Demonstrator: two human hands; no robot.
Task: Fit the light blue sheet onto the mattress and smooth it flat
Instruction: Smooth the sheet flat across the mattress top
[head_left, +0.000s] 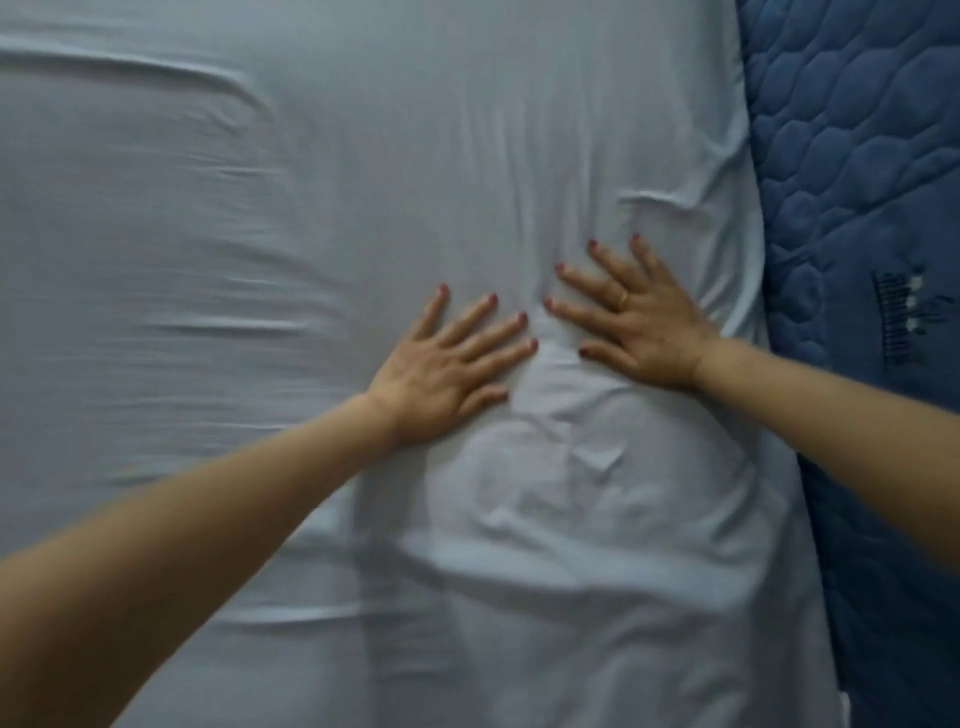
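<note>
The light blue sheet (218, 249) covers nearly the whole view. It lies over the dark blue quilted mattress (857, 171), which shows as a bare strip along the right side. My left hand (447, 369) presses flat on the sheet near the middle, fingers straight and spread. My right hand (639, 317) presses flat just to its right, close to the sheet's right edge, with a ring on one finger. Between and below the two hands the cloth is bunched into wrinkles (561, 452). Long shallow creases run across the left part of the sheet.
The mattress strip bears a small embroidered logo (901, 317). The sheet's right edge (753, 218) runs from top to bottom beside it. Both my bare forearms reach in from the lower corners.
</note>
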